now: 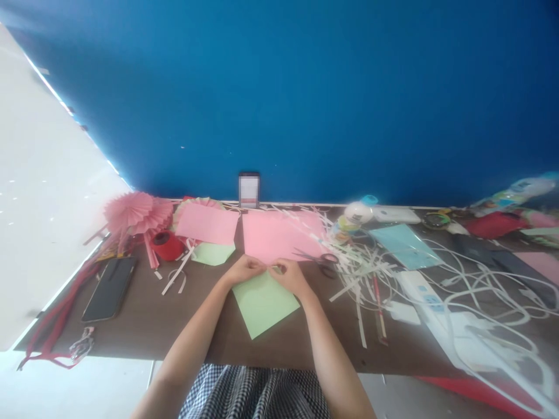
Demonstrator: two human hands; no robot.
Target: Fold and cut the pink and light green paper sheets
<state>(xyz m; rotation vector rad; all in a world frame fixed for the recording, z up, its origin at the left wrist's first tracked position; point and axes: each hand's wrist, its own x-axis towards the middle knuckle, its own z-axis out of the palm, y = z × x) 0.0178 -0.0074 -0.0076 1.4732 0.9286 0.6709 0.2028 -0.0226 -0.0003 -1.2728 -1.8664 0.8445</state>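
Observation:
A green sheet of paper lies turned cornerwise on the brown table in front of me. My left hand pinches its far edge, fingers closed. Close beside it, my right hand also has its fingers closed on that far edge. The fingertips nearly meet and hide the part of the paper between them. Just beyond my hands lies a large pink sheet. Dark-handled scissors rest on its right corner.
Pink paper fans, a red spool and a phone sit on the left. Paper strips, a white power strip and tangled white cables spread over the right. A second phone leans against the blue wall.

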